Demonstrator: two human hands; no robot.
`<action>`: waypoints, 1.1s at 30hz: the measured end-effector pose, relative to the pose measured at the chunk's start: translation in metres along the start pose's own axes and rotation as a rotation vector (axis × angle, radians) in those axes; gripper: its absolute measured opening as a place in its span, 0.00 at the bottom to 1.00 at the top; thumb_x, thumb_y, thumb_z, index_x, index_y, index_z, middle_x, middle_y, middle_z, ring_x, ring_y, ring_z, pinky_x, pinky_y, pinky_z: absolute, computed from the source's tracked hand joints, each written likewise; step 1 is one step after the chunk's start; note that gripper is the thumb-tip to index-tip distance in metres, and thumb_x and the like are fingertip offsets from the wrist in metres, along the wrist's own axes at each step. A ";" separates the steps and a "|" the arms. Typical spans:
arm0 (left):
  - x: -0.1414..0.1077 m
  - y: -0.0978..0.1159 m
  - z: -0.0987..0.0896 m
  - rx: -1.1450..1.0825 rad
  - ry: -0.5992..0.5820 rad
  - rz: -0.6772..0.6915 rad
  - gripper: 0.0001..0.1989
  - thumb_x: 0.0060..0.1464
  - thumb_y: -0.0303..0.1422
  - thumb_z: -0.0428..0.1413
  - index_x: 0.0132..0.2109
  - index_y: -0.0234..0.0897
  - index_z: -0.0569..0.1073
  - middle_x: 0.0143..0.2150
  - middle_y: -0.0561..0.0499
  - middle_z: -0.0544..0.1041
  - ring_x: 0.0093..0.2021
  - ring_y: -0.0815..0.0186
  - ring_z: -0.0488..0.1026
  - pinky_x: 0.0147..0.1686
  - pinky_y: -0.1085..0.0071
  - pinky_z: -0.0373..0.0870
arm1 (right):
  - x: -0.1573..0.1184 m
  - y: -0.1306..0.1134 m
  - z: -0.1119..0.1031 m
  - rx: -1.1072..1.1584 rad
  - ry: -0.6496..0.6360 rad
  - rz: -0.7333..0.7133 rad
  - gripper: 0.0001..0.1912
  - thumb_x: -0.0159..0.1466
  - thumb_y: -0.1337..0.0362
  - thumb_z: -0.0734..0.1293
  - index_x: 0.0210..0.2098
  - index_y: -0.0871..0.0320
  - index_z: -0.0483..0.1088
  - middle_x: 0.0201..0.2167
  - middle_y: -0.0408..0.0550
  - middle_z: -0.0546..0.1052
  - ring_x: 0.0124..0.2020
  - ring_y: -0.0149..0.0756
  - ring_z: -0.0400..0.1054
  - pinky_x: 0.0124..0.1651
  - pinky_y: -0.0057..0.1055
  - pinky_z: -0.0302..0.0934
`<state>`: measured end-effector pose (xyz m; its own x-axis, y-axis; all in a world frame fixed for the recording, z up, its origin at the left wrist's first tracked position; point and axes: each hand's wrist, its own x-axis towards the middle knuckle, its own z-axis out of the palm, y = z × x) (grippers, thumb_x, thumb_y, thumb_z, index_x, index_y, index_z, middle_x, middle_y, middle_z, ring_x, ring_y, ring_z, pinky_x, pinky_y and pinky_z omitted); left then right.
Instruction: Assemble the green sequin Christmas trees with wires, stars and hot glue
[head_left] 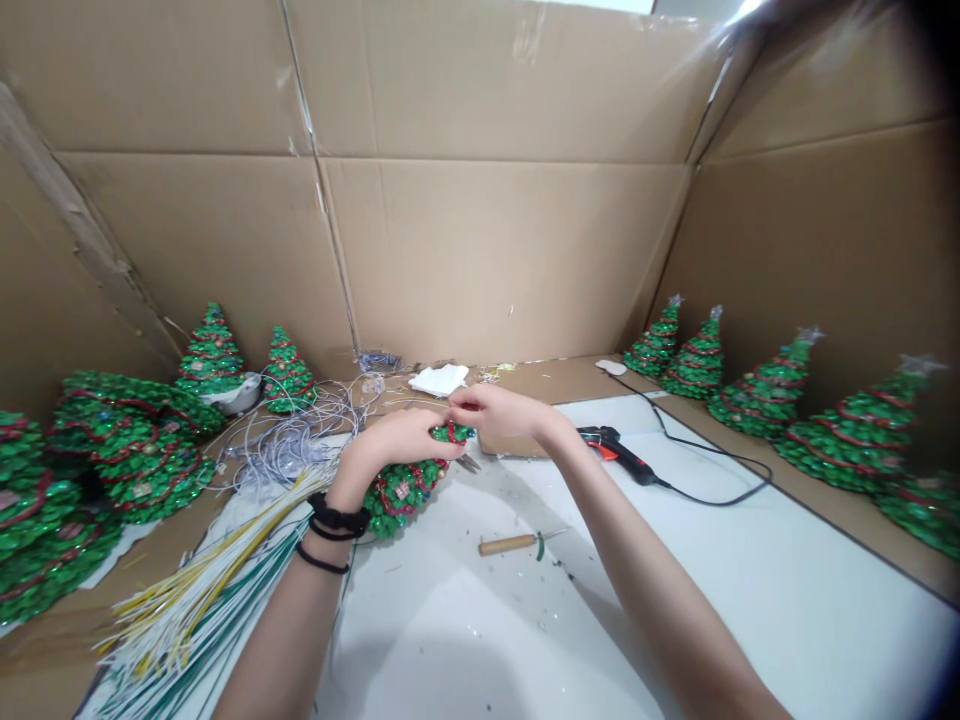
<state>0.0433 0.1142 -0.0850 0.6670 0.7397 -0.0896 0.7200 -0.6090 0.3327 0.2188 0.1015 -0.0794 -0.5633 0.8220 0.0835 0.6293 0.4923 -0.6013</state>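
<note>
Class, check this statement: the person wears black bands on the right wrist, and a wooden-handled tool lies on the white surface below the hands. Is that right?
Not quite: the black bands are on the left wrist, not the right, as the head view shows. The wooden-handled tool does lie on the white surface below the left hand and right hand.
</note>
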 end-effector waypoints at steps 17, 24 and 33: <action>0.001 -0.002 0.002 -0.032 0.019 0.000 0.20 0.47 0.52 0.52 0.33 0.40 0.74 0.37 0.48 0.78 0.33 0.59 0.72 0.30 0.70 0.61 | -0.003 -0.005 -0.003 -0.081 0.003 0.039 0.08 0.61 0.69 0.56 0.25 0.58 0.59 0.22 0.40 0.63 0.25 0.28 0.55 0.29 0.27 0.49; 0.000 0.000 0.001 -0.003 0.013 0.001 0.20 0.47 0.51 0.51 0.34 0.39 0.74 0.38 0.46 0.78 0.35 0.57 0.72 0.31 0.69 0.62 | -0.003 -0.005 -0.003 -0.079 0.012 0.047 0.10 0.63 0.66 0.57 0.26 0.59 0.61 0.24 0.42 0.65 0.26 0.28 0.55 0.29 0.27 0.49; 0.000 0.000 0.002 -0.038 0.040 0.002 0.18 0.46 0.49 0.53 0.35 0.41 0.76 0.34 0.49 0.78 0.33 0.58 0.72 0.31 0.69 0.62 | -0.002 0.001 -0.001 -0.050 -0.001 -0.020 0.05 0.59 0.71 0.58 0.27 0.58 0.60 0.22 0.39 0.62 0.25 0.27 0.53 0.28 0.25 0.47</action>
<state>0.0441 0.1139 -0.0868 0.6597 0.7498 -0.0516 0.7103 -0.5996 0.3687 0.2215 0.1006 -0.0795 -0.5768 0.8114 0.0946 0.6435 0.5226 -0.5593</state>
